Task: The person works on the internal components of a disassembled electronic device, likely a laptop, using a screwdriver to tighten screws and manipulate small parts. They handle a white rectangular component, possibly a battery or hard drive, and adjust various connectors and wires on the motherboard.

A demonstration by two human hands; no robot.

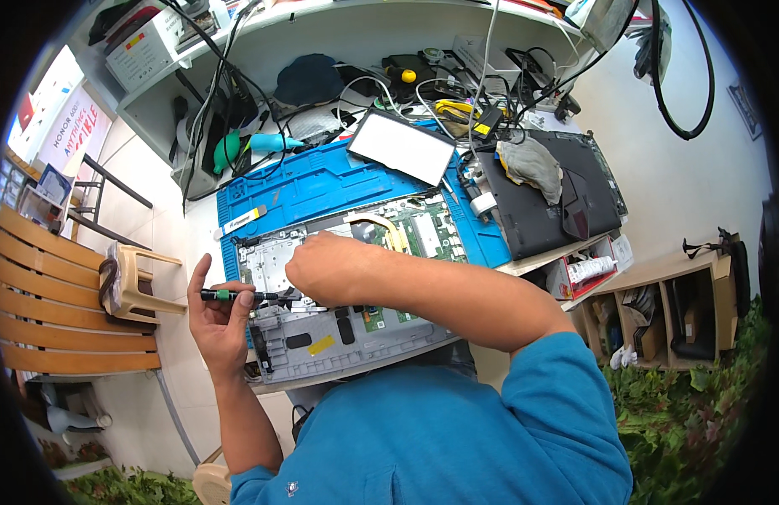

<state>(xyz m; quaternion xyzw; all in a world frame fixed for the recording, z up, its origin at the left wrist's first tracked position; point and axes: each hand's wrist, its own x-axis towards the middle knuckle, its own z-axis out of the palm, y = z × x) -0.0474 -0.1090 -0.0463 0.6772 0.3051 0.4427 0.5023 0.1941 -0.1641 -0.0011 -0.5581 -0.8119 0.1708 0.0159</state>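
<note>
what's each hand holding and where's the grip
Left hand pinches a green-and-black screwdriver around its handle. Right hand rests on the opened laptop; any hold is hidden.

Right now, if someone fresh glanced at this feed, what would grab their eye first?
The opened laptop chassis with its green circuit board bared, lying on a blue work mat at centre. The right hand rests on it, while the left hand holds a small green-banded screwdriver at its left edge. Behind, a white rectangular panel leans amid tangled cables, with a dark laptop lid to the right.
</note>
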